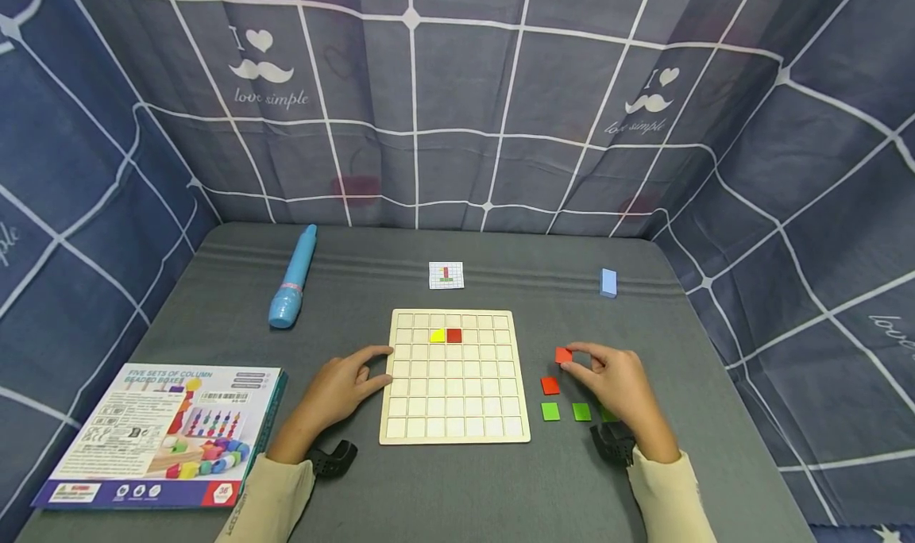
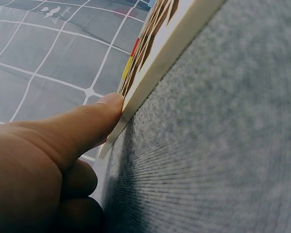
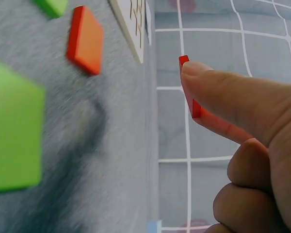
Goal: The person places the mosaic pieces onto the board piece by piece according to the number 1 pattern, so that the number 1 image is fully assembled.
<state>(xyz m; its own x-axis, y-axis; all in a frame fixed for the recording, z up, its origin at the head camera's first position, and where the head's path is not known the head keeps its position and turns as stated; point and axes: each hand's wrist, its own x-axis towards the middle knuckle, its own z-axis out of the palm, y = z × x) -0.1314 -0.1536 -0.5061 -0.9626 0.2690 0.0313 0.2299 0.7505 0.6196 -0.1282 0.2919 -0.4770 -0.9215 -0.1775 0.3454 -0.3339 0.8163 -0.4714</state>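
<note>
A wooden grid board point(image 1: 455, 396) lies on the table with a yellow piece point(image 1: 438, 336) and a red square tile point(image 1: 453, 336) in its upper rows. My left hand point(image 1: 343, 388) touches the board's left edge with thumb and index finger. In the left wrist view the thumb point(image 2: 104, 111) rests against that edge. To the right of the board, my right hand point(image 1: 611, 376) pinches a red square tile point(image 3: 188, 90) between thumb and index finger, raised off the table. Below it lie another red tile point(image 1: 550, 386) and green tiles point(image 1: 550, 412), one partly hidden by the hand.
Behind the board lies a small pattern card point(image 1: 446, 275). A light blue block point(image 1: 608, 283) is at the back right, a blue microphone-shaped object point(image 1: 291, 281) at the back left. A boxed bead toy point(image 1: 160, 436) occupies the front left. Grid-patterned cloth point(image 1: 457, 90) surrounds the table.
</note>
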